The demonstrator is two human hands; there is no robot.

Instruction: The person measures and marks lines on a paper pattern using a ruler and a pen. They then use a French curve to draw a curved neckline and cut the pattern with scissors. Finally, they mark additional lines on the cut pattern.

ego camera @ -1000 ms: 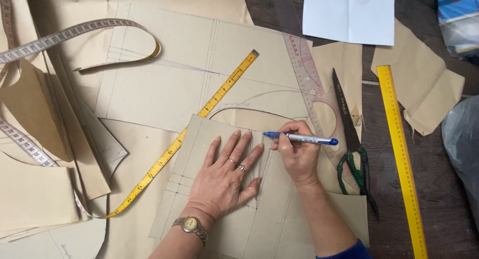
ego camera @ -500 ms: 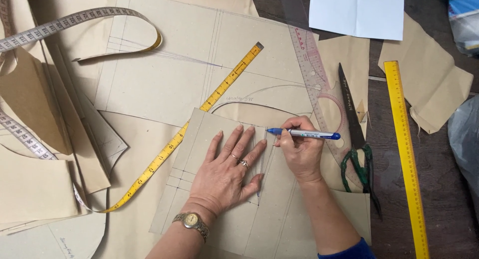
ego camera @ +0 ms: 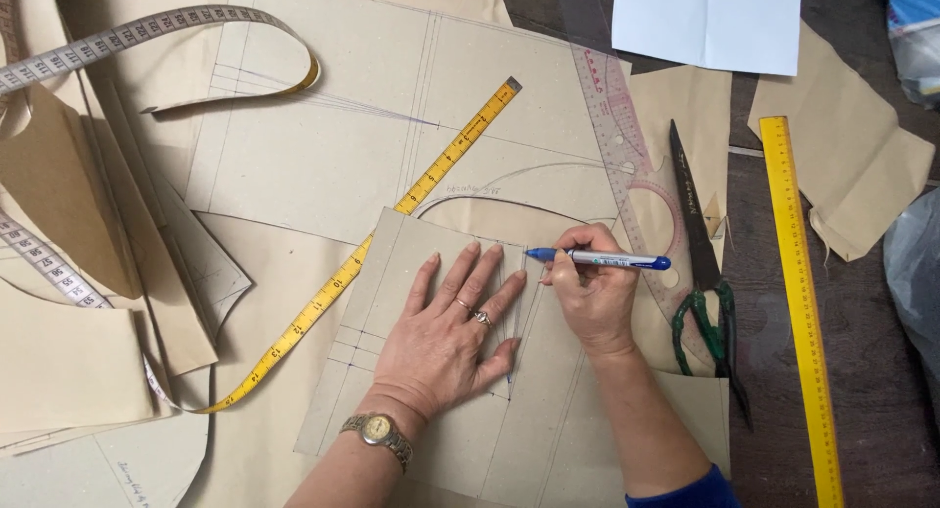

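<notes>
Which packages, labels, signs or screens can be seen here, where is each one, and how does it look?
No signs or screens.
Package: top right corner, cut by the frame edge; glossy, with blue, white and red areas.
Plastic bag: right edge, beside the yellow ruler; grey, crumpled, only partly visible.
Label on the pen: a white band on the blue barrel, held in the right hand.

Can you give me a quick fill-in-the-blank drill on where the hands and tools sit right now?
1. The right hand holds a blue ____.
2. The left hand lies flat on the ____ pattern piece, fingers spread.
3. The scissors with green handles lie between the clear curve ruler and the straight ____ ruler.
4. The left wrist wears a ____.

Missing words: pen; brown paper; yellow; watch
</notes>
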